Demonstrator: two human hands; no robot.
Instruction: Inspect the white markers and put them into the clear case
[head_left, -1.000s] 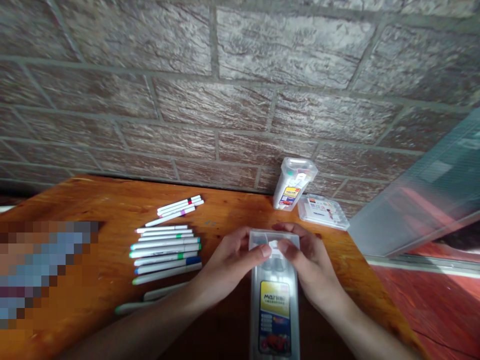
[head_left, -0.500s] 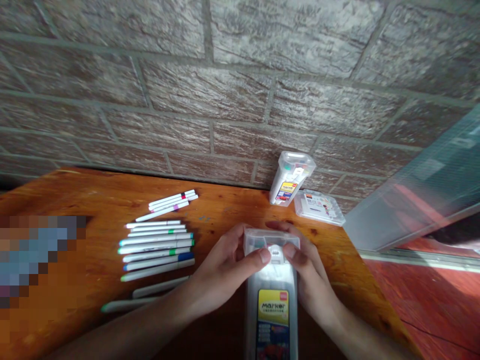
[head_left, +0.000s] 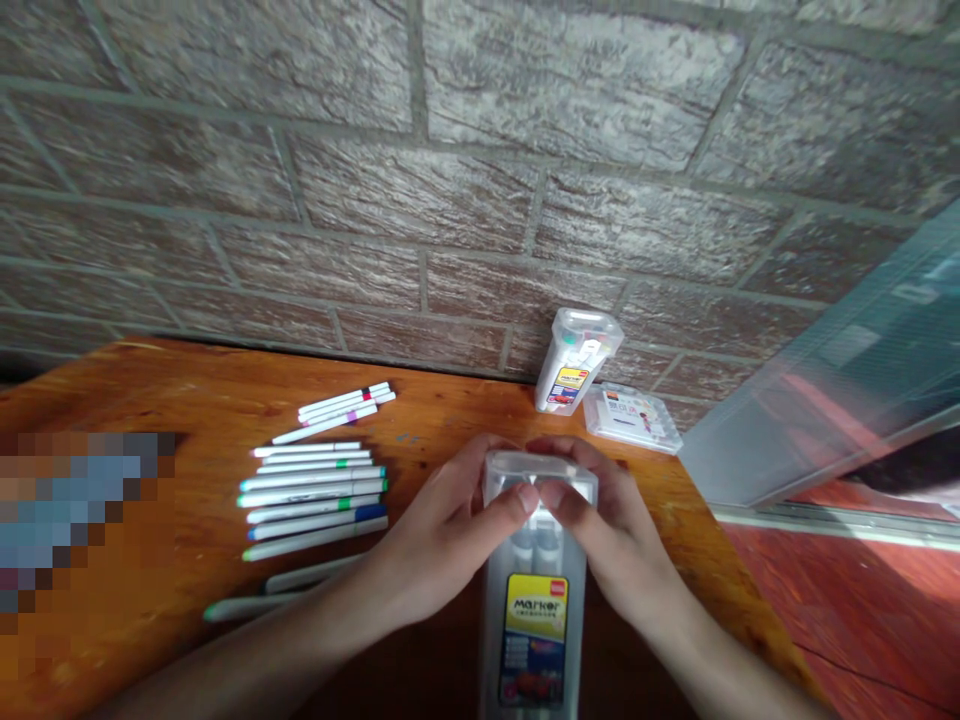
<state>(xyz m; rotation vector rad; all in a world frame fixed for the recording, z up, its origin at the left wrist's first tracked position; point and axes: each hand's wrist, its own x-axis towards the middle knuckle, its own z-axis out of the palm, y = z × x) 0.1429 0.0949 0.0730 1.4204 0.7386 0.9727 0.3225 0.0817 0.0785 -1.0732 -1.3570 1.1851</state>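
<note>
A clear plastic marker case [head_left: 534,560] with a yellow and dark-blue label stands in front of me, a few white markers showing through its wall. My left hand [head_left: 457,520] wraps round its upper left side, thumb on the front near the latch. On the opposite side my right hand [head_left: 607,500] grips the case's top, its thumb tip close to the left one. Both thumbs cover most of the latch, and the fingers behind the lid are partly hidden. Left of my hands, several white markers [head_left: 315,517] with coloured ends lie in a rough column on the table.
Against the stone wall [head_left: 360,200] stands a second marker case [head_left: 570,365] holding markers. A flat clear box [head_left: 634,418] lies beside it. The wooden table [head_left: 202,400] ends at the right above a red floor [head_left: 832,600]. A blurred patch [head_left: 67,510] covers the left.
My thumbs have moved together over the latch. The case I hold has tilted slightly, so more of its label shows.
</note>
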